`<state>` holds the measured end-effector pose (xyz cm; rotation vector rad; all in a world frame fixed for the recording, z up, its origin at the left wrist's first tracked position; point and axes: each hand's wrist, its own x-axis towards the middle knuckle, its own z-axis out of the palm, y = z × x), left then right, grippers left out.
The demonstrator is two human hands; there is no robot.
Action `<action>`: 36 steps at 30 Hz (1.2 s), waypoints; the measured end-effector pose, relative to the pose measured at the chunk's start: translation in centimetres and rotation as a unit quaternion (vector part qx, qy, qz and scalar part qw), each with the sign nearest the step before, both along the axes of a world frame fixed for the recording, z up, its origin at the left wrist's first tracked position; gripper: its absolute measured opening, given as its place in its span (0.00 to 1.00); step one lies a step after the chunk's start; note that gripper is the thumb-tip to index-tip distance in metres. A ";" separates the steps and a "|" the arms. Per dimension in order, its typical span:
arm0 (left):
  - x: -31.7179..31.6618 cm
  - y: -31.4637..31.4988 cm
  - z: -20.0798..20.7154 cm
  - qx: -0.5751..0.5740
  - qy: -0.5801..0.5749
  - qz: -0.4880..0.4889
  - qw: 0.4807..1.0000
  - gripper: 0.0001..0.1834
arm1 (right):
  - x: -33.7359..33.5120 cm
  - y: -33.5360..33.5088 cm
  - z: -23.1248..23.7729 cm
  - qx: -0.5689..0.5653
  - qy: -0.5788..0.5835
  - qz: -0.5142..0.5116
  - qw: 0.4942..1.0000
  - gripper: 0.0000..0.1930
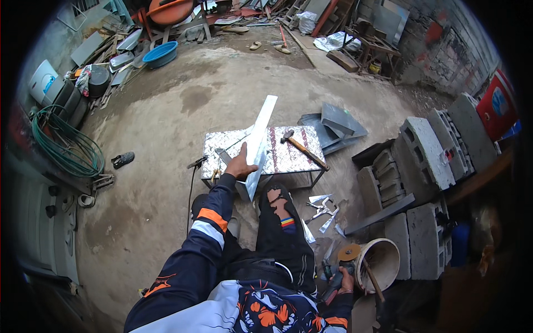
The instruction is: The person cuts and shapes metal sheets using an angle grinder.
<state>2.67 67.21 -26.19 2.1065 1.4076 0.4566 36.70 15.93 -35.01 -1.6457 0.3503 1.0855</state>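
My left hand [241,165] grips a long, bright sheet-metal strip [264,119], which slants over a low table topped with diamond plate [280,164]. Down at my right side, my right hand [346,278] is wrapped round an angle grinder [335,284] with a brown disc [348,252]. The disc is beside the mouth of a pale bucket [387,252]. A hammer [302,150] with a wooden handle lies on the right half of the table. Left of the strip, a small flat metal piece [223,155] rests on the tabletop near my fingers.
Locking pliers [323,212] and metal offcuts lie on the floor right of my knee. Folded grey sheet metal [333,127] sits behind the table. Concrete blocks [425,152] are stacked at right. A cable [191,188] drops off the table's left side. A green hose [61,144] hangs far left.
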 end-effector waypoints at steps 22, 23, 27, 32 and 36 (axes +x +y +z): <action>11.1 -0.2 0.2 -0.051 -0.061 0.233 0.969 0.69 | 1.1 1.4 0.7 0.060 -0.121 0.036 0.990 0.16; 11.3 -1.0 0.2 -0.051 -0.061 0.231 0.970 0.69 | 0.9 1.3 1.5 0.060 -0.121 0.034 0.990 0.16; 11.1 -5.5 -0.6 -0.051 -0.099 0.191 0.975 0.68 | 1.2 1.9 3.2 0.027 -0.136 0.072 0.988 0.15; 11.9 -14.2 -2.1 -0.034 -0.135 0.179 0.974 0.66 | 2.2 2.5 3.7 0.049 -0.199 0.125 0.971 0.14; 12.1 -18.0 -6.6 0.037 -0.209 0.210 0.954 0.66 | 2.7 5.4 6.3 0.028 -0.228 0.172 0.958 0.15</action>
